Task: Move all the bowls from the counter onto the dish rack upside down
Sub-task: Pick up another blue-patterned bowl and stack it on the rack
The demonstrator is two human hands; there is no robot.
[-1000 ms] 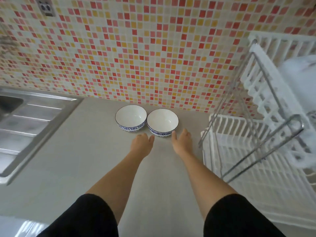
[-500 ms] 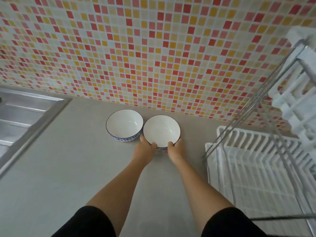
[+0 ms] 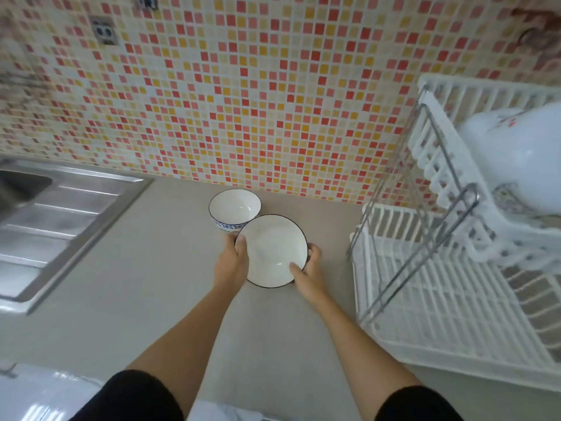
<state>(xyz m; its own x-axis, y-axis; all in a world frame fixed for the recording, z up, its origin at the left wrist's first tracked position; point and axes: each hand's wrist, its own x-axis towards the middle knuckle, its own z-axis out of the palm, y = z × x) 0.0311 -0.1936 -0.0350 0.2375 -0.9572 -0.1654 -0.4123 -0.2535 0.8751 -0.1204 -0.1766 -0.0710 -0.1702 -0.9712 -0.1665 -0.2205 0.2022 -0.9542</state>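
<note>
Two white bowls with dark rims and blue patterned sides are in the head view. The nearer bowl (image 3: 271, 249) is lifted off the grey counter (image 3: 127, 287) and faces up, held between both hands. My left hand (image 3: 232, 262) grips its left rim, thumb inside. My right hand (image 3: 308, 273) grips its right rim. The second bowl (image 3: 234, 208) stands upright on the counter just behind, near the tiled wall. The white two-tier dish rack (image 3: 431, 299) stands at the right; its lower tier holds nothing visible.
A steel sink with a ribbed drainboard (image 3: 51, 220) fills the left. White dishes (image 3: 516, 153) sit on the rack's upper tier. The mosaic wall (image 3: 243, 86) carries a socket (image 3: 104, 30). Metal rack legs (image 3: 403, 238) slant over the lower tier.
Both hands reached the right-hand bowl, took hold of its rim, and have lifted it toward me off the counter. The other bowl has stayed in place.
</note>
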